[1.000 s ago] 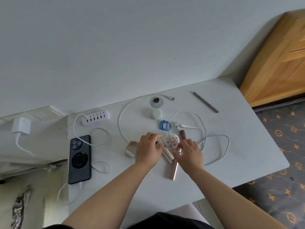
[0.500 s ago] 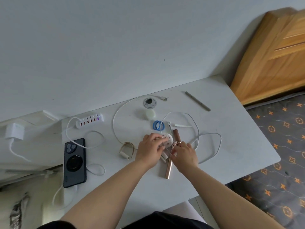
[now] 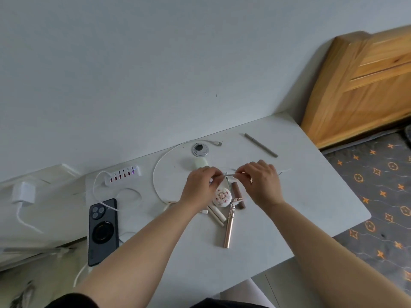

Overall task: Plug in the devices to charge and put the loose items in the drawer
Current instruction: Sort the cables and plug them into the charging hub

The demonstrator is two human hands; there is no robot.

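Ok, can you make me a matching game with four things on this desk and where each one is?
Things:
1. phone
2. grey pen
3. gold tube
4. charging strip

Places:
A. far edge of the desk, toward the wooden furniture
B. near the wall, left of the big white cable loop
C. left end of the desk, lying with its camera side up
D. middle of the desk, nearest the person, below the round flowery case

Pairs: 1-C, 2-A, 3-D, 4-B
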